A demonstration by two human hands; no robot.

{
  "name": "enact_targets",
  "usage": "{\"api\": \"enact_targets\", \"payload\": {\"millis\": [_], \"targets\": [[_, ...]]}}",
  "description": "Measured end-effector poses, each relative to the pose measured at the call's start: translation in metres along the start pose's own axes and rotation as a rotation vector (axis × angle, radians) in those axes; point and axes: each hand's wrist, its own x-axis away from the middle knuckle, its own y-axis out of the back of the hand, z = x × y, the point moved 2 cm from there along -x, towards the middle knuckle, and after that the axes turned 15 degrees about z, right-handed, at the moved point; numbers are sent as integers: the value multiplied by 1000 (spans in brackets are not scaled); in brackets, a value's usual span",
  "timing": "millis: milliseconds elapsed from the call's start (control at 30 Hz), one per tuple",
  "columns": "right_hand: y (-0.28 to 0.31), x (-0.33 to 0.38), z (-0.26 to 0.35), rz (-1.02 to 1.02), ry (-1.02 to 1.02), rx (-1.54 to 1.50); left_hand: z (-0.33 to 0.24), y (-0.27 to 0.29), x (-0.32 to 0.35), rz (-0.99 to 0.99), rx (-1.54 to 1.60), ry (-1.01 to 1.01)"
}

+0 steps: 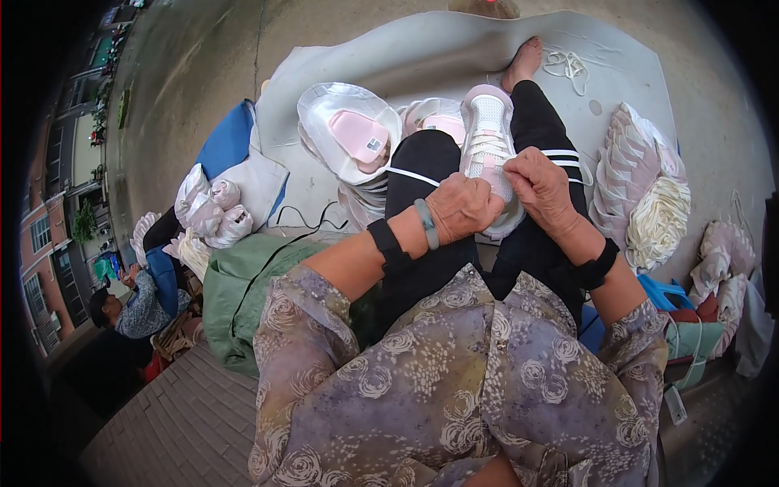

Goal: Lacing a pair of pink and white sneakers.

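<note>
We close our left hand (461, 208) and right hand (542, 187) on the white lace (422, 176) of a pink-and-white sneaker (488, 146) resting on our lap.

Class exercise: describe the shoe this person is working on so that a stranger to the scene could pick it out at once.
Start at the grey mat spread on the ground, then the black-trousered legs stretched across it. The shoe lies on the lap, under the left hand and right hand. Unlike the unlaced pink-lined shoes stacked alongside, it is white, pink-trimmed and laced.
</note>
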Motion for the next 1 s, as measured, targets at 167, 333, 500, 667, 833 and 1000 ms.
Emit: {"api": "enact_targets", "payload": {"millis": [167, 333, 500, 667, 833, 1000], "targets": [[-6, -3, -1, 22, -31, 212, 1, 0, -1, 5, 32, 11], [-12, -2, -5, -8, -30, 221, 2, -1, 0, -12, 34, 12], [-14, -1, -8, -51, -31, 170, 3, 0, 0, -22, 48, 29], [-15, -2, -9, -34, -44, 184, 2, 0, -1, 16, 56, 28], [-18, -5, -7, -18, -78, 297, 2, -1, -1, 5, 63, 23], [-17, -6, -9, 16, -52, 85, 0, -2, 1, 21, 62, 19]]}}
